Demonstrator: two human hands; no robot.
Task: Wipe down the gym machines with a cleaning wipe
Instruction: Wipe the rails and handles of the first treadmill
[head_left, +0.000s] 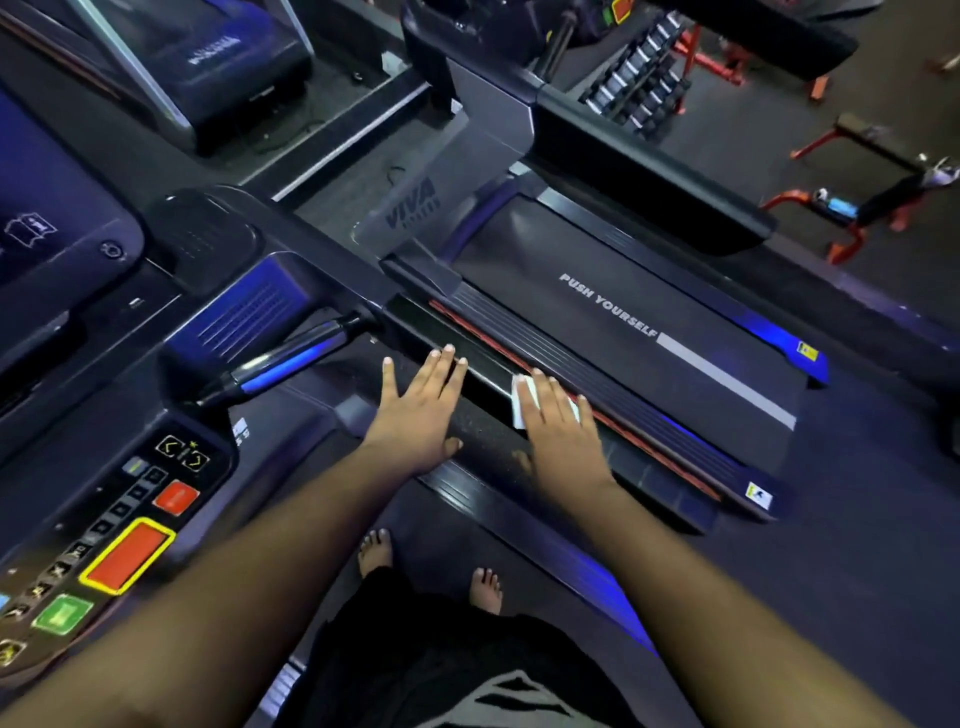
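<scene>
Wiping the treadmill (649, 332) side rail (493, 358): the cleaning wipe (521, 402) is pinned flat on the rail under the right hand (558, 426), fingers (540, 395) straight and slightly apart, likely so pressure is spread along the strip. Only the wipe's left edge is seen past the fingers. The left hand (415, 410) is laid flat just beside, fingers spread, holding nothing, probably as a brace.

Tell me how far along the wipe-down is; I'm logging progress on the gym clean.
Nothing shows as finished; no surface looks visibly wiped. In hand: the right hand presses a white wipe flat on the treadmill's side rail, while the left hand rests open beside it. Left: the rail's far stretch, the belt, the handlebar and the console.
</scene>
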